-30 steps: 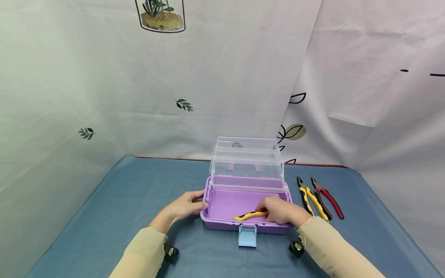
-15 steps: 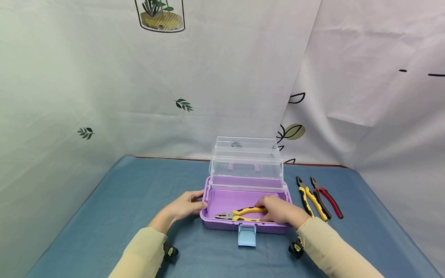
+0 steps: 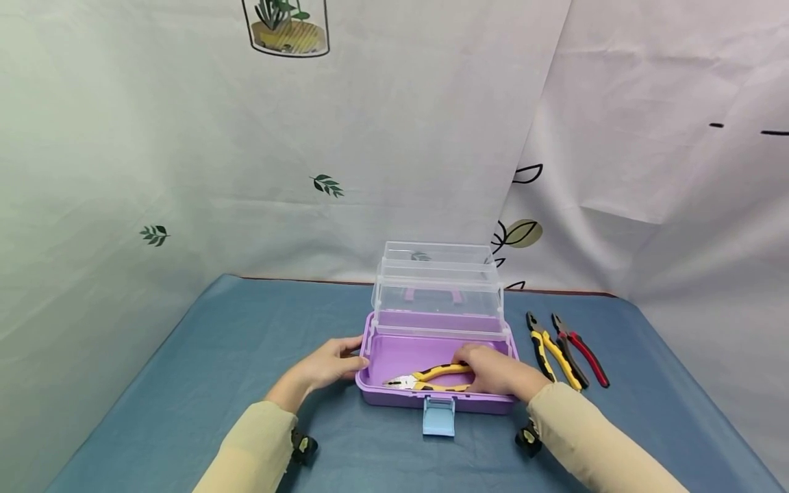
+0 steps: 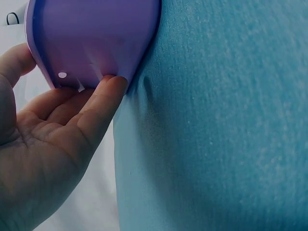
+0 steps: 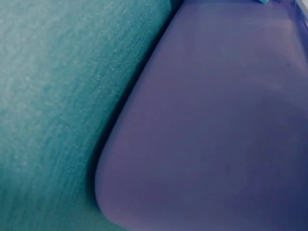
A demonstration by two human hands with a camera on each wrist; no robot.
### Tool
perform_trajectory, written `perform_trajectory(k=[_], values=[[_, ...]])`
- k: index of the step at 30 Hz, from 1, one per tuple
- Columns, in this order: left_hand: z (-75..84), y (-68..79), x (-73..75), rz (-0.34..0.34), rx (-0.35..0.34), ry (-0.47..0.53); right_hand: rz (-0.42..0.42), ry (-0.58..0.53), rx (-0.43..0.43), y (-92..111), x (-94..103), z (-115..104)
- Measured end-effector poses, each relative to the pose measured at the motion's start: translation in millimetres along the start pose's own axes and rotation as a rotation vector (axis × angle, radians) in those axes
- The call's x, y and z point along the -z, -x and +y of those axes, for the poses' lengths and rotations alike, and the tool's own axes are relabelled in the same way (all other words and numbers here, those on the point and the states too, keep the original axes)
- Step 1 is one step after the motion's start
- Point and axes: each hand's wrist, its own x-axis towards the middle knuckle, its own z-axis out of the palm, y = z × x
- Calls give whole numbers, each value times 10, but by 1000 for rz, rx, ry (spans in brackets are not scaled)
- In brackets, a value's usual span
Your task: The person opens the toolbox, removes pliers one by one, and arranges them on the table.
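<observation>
A purple toolbox (image 3: 394, 352) with its clear lid raised stands in the middle of the head view. My left hand (image 3: 327, 368) holds its left end; in the left wrist view the thumb is at the rim and the fingers (image 4: 101, 103) lie against the outer wall. Inside the box, near its front wall, are yellow-and-black pliers (image 3: 425, 376) with their jaws toward the left. My right hand (image 3: 493, 371) reaches in over the front right and grips the handles, covering their ends. The right wrist view shows the toolbox's outer wall (image 5: 207, 125) but not the hand.
Right of the box, yellow-and-black pliers (image 3: 550, 352) lie beside red-and-black pliers (image 3: 582, 349) on the blue cloth (image 3: 154, 404). A light blue latch (image 3: 439, 418) hangs down in front. Clear trays (image 3: 439, 298) rise at the back, near the white fabric backdrop (image 3: 394, 123).
A second ago only one yellow handle showed above the box's front wall. Now the jaws and both handles are visible inside the box. My left hand has stayed in place.
</observation>
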Motion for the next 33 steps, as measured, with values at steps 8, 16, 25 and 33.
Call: perform_trajectory(k=[8,16,25,33], values=[[-17,-11,-3,-6,-3,12,-18,-123,33,53,65,10],[-50,-14,3,-6,-16,25,-20,-233,86,111,175,-14],[-29,7,-16,6,-5,6,79,-250,127,242,108,-11],[-9,14,-5,3,-9,14,204,-288,124,357,54,4]])
